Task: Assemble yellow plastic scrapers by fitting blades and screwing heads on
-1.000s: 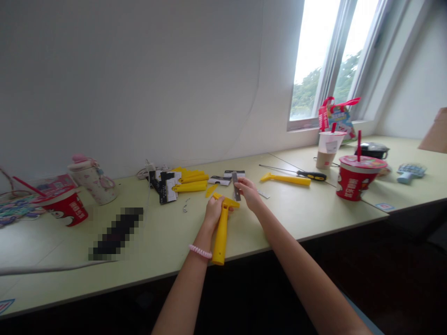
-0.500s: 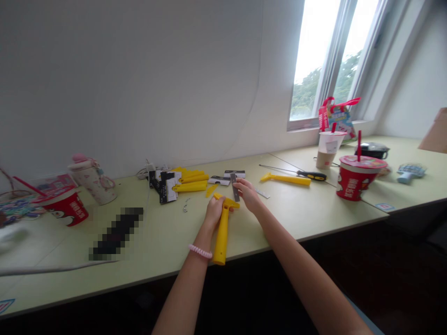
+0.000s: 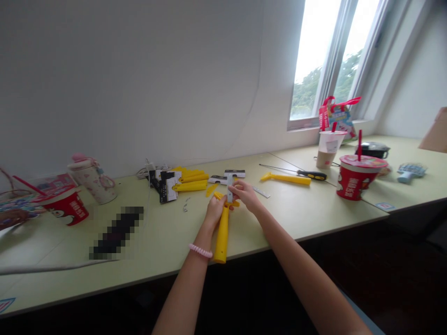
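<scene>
My left hand (image 3: 215, 209) is closed around the head of a yellow scraper handle (image 3: 221, 237), whose grip end points toward me over the table edge. My right hand (image 3: 245, 193) pinches a flat metal strip (image 3: 229, 188), held upright just above the scraper head. Whether the strip touches the head I cannot tell. Behind my hands lie black-and-white blade packs (image 3: 220, 179) and small yellow pieces (image 3: 211, 190). Another metal strip (image 3: 261, 192) rests beyond my right hand, and several small screws (image 3: 186, 204) lie left of my left hand.
Packaged yellow scrapers (image 3: 190, 181) lie at the back left; a loose one (image 3: 286, 178) and a screwdriver (image 3: 312, 175) are at the right. Red cups (image 3: 359, 179) stand at both sides. A blurred dark object (image 3: 117, 232) lies left. Another person's hand (image 3: 14, 217) shows at far left.
The metal strip in my right hand has come down and left to the scraper head, and its face now looks bright instead of dark. Another person's hand has appeared at far left.
</scene>
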A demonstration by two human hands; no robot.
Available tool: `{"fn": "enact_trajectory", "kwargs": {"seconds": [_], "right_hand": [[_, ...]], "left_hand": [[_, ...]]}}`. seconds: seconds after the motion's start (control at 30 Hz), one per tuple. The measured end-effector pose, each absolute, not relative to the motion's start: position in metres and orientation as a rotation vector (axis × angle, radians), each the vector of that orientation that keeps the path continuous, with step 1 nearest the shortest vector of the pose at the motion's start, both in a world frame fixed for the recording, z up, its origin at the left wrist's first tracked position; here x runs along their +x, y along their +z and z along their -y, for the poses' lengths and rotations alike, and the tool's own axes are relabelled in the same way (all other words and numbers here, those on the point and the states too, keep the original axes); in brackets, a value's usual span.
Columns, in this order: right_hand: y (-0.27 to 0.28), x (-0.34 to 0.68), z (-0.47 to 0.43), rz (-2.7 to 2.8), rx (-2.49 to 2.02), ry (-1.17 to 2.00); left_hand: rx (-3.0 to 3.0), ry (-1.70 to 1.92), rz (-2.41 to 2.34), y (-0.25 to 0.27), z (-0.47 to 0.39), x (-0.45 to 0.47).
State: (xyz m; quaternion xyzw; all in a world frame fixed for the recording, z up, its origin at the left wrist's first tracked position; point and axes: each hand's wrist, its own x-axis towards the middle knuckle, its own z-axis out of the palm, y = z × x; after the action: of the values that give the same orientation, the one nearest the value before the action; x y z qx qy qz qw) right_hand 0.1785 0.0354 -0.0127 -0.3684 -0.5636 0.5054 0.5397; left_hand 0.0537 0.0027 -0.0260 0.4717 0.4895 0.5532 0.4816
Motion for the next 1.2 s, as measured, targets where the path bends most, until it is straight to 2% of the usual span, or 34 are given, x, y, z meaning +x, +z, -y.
{"fn": "enact_trajectory", "kwargs": {"seconds": [0.17, 0.37, 0.53, 0.87, 1.2], "right_hand": [[-0.010, 0.179, -0.032, 1.334, -0.804, 1.349], [-0.010, 0.179, -0.032, 1.444, -0.773, 1.283], [-0.010, 0.181, -0.035, 1.392, -0.928, 1.164], [-0.015, 0.183, -0.037, 1.606, -0.928, 1.136], [-0.019, 0.187, -0.038, 1.676, -0.934, 1.222]], "left_hand": [[1.069, 1.353, -1.146, -0.029, -0.007, 0.053], [1.057, 1.356, -1.107, -0.031, -0.010, 0.053], [1.016, 1.404, -1.101, -0.028, -0.008, 0.054], [1.021, 1.439, -1.100, -0.014, 0.003, 0.057], [1.052, 1.466, -1.153, -0.027, -0.011, 0.053]]}}
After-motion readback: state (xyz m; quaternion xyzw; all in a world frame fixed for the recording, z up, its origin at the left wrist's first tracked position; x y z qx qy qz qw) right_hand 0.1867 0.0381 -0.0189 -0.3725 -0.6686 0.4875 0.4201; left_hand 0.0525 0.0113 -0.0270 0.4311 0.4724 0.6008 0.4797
